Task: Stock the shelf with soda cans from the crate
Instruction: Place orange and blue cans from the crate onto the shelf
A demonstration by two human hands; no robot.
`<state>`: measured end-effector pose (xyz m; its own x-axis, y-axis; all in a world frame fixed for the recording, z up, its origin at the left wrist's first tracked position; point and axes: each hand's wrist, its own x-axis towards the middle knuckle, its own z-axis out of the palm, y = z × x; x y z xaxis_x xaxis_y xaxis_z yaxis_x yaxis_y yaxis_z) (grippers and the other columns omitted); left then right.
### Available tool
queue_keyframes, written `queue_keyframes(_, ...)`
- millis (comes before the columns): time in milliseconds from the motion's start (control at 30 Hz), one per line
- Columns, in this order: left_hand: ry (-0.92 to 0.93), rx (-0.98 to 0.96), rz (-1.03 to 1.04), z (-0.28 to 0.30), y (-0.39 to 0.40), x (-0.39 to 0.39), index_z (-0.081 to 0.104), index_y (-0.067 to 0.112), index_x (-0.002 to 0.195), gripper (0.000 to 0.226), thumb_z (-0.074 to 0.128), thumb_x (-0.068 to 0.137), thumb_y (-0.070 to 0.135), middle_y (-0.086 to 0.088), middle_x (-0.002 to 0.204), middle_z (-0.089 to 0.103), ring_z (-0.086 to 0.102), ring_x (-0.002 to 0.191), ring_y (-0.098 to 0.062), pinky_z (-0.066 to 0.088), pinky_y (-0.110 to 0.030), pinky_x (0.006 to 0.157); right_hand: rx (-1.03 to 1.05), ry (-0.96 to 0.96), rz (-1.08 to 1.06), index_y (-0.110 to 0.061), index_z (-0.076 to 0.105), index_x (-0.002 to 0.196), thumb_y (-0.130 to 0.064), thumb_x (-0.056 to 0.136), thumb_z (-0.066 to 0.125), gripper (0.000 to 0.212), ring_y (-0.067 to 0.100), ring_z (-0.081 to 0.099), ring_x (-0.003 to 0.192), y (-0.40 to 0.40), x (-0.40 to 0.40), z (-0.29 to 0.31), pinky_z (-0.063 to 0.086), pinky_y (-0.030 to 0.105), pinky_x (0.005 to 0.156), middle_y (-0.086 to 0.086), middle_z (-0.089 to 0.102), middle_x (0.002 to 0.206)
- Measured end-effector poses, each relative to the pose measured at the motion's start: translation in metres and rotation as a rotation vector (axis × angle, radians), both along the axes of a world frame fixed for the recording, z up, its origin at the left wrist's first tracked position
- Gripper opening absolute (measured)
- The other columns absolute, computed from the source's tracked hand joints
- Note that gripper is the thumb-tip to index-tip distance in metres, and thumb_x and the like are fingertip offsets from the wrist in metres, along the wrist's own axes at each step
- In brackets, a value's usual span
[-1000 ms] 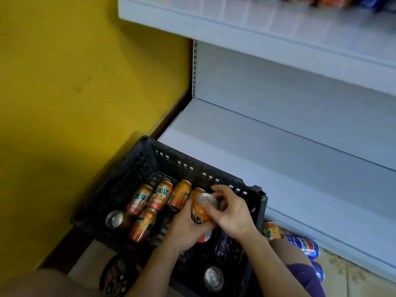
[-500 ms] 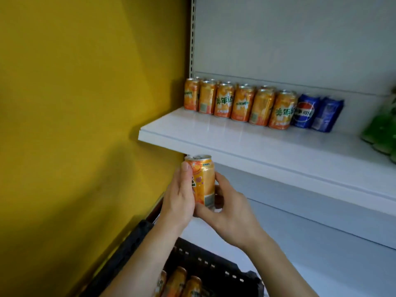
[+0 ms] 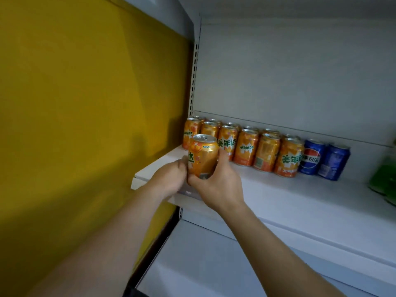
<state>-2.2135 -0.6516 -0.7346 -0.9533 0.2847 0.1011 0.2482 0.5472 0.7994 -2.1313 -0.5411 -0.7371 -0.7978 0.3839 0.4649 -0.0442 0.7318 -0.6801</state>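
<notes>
1. Over the front left corner of the shelf, both hands hold one orange can upright. A second ago this can was being lifted out of the crate on the floor; half a second ago it was below the shelf edge. Now it has come up to shelf level, so I judge the carrying is almost done and only the placing is left.
2. The left hand has its fingers curled against the left side of the can, near the bottom.
3. The right hand wraps the can from the right, the thumb across the lower front and the fingers behind it.
4. Whether the can already touches the shelf I cannot tell, because the hands hide its base.
5. Just behind it stands a row of orange cans, two deep, against the back panel. To the right of them are two blue cans, and something green, blurred, is at the far right.
6. The crate is not in view now.
</notes>
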Motion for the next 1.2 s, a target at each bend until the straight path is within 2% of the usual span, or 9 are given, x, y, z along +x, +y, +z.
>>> queue_keyframes(67,0.007,-0.028,0.060,-0.002,0.004,-0.023,0.058,0.004,0.115,0.033,0.028,0.107,0.016,-0.024,0.122,0.062,0.058,0.109,-0.036,0.043,-0.036,0.081,0.013,-0.045,-0.031,-0.022,0.040,0.125,-0.045,0.068,0.080,0.073,0.025,0.063,0.098,0.006,-0.023,-0.003,0.047,0.030,0.072,0.002,0.064,0.111)
queue_keyframes(133,0.022,0.052,0.108,-0.003,0.003,-0.039,0.061,0.006,0.113,0.037,0.029,0.108,0.023,-0.024,0.120,0.062,0.057,0.104,-0.035,0.037,-0.032,0.075,0.011,-0.083,-0.044,-0.018,0.042,0.120,-0.040,0.066,0.083,0.072,0.027,0.063,0.101,0.011,-0.045,-0.003,0.049,0.032,0.074,0.004,0.064,0.113)
queue_keyframes(300,-0.015,0.257,0.109,-0.006,0.007,-0.070,0.047,0.012,0.144,0.044,0.029,0.109,0.032,-0.015,0.151,0.046,0.041,0.138,-0.030,0.033,-0.030,0.101,0.033,-0.108,-0.056,-0.011,0.043,0.126,-0.040,0.067,0.084,0.078,0.031,0.063,0.106,0.009,-0.101,0.005,0.054,0.037,0.083,0.010,0.064,0.117)
queue_keyframes(367,-0.004,0.349,0.132,-0.005,0.007,-0.082,0.044,0.014,0.147,0.046,0.029,0.109,0.036,-0.012,0.154,0.042,0.038,0.142,-0.029,0.029,-0.034,0.111,0.019,-0.114,-0.050,-0.010,0.043,0.125,-0.042,0.069,0.083,0.076,0.033,0.064,0.106,0.006,-0.124,0.007,0.054,0.038,0.084,0.013,0.064,0.117)
queue_keyframes(433,-0.003,0.396,0.131,-0.008,0.011,-0.091,0.044,0.018,0.147,0.048,0.026,0.108,0.041,-0.012,0.152,0.045,0.041,0.139,-0.029,0.031,-0.036,0.111,0.037,-0.116,-0.040,-0.010,0.042,0.125,-0.045,0.074,0.080,0.073,0.035,0.063,0.106,0.003,-0.145,0.005,0.052,0.038,0.083,0.015,0.064,0.116)
queue_keyframes(567,0.052,0.351,0.095,-0.012,0.028,-0.106,0.047,0.020,0.141,0.046,0.025,0.108,0.043,-0.015,0.144,0.053,0.048,0.131,-0.033,0.036,-0.040,0.106,0.053,-0.074,-0.057,-0.008,0.041,0.125,-0.048,0.088,0.066,0.060,0.035,0.063,0.104,0.004,-0.174,-0.004,0.049,0.039,0.080,0.016,0.063,0.117)
queue_keyframes(967,0.198,0.206,0.108,-0.029,0.043,-0.143,0.050,0.025,0.131,0.036,0.033,0.105,0.042,-0.009,0.119,0.067,0.063,0.106,-0.034,0.049,-0.049,0.095,0.213,-0.138,-0.167,-0.010,0.038,0.130,-0.035,0.100,0.049,0.041,0.037,0.061,0.105,0.015,-0.192,-0.022,0.047,0.040,0.078,0.016,0.062,0.113)
queue_keyframes(1100,0.230,0.174,0.111,-0.032,0.044,-0.148,0.049,0.020,0.132,0.036,0.036,0.105,0.040,-0.009,0.125,0.063,0.060,0.111,-0.034,0.047,-0.046,0.096,0.257,-0.198,-0.177,-0.007,0.043,0.126,-0.026,0.100,0.048,0.033,0.036,0.058,0.112,0.015,-0.186,-0.020,0.048,0.040,0.086,0.018,0.059,0.122)
queue_keyframes(1200,0.244,0.179,0.152,-0.030,0.044,-0.148,0.039,0.011,0.145,0.050,0.036,0.104,0.040,-0.017,0.144,0.050,0.050,0.128,-0.038,0.041,-0.050,0.107,0.314,-0.181,-0.187,-0.006,0.045,0.124,-0.029,0.097,0.055,0.037,0.034,0.059,0.112,0.013,-0.171,-0.018,0.048,0.038,0.085,0.016,0.058,0.124)
